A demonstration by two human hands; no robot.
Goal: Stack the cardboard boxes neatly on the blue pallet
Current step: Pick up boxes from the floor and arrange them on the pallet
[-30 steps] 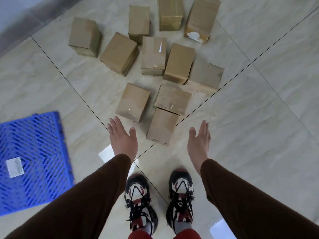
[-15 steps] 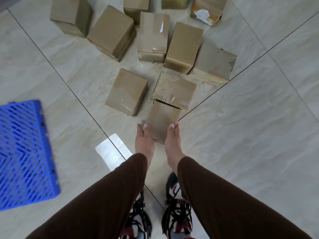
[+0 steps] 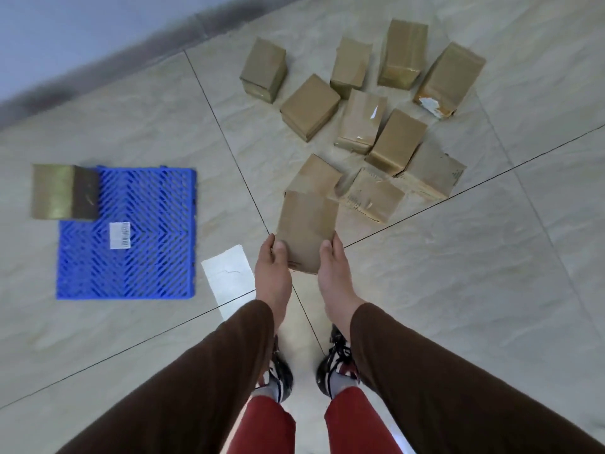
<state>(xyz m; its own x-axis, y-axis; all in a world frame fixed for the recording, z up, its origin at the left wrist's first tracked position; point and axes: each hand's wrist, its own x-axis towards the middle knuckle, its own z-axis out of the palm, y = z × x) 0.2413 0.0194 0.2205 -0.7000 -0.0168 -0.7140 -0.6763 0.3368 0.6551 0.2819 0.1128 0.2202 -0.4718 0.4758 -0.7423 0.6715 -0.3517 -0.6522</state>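
Observation:
I hold a brown cardboard box (image 3: 306,229) off the floor in front of me, my left hand (image 3: 272,273) gripping its left side and my right hand (image 3: 334,273) its right side. The blue pallet (image 3: 137,237) lies flat on the tiled floor to my left, with a white barcode label on it. One cardboard box (image 3: 64,191) stands on the pallet's far left corner. Several more cardboard boxes (image 3: 360,122) lie scattered on the floor ahead and to the right.
A bright white patch (image 3: 226,276) shows on the tiles between the pallet and my hands. A grey wall base (image 3: 131,57) runs along the far left. My two shoes (image 3: 307,371) stand below the held box.
My hands went from open and apart, to closing on the nearest box, to lifting it off the floor. The view has swung left, bringing the whole pallet and its box into sight.

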